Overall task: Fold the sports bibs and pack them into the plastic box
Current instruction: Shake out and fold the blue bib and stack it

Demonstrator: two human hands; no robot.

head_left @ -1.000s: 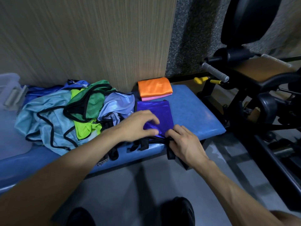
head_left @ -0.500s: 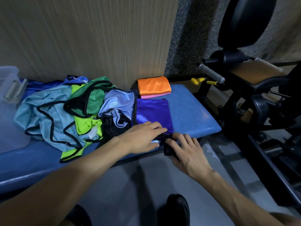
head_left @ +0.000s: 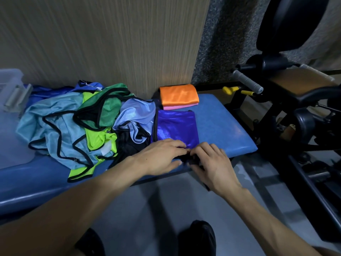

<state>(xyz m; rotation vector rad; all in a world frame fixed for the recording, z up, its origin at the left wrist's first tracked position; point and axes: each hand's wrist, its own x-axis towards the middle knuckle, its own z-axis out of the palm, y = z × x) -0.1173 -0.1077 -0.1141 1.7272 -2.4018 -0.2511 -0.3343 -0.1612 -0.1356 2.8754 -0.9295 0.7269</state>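
Right now my left hand (head_left: 162, 156) presses flat on the purple bib (head_left: 177, 126) while my right hand (head_left: 212, 163) fingers pinch its black trim at the bench (head_left: 230, 130) edge, squaring the fold.

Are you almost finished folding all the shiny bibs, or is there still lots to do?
Not nearly. Done: an orange bib lies folded on a pink one by the wall. In hand: the left hand and right hand work the near edge of the purple bib. Left: a tangled pile of light blue, green and yellow bibs on the bench, and nothing seems packed in the plastic box.
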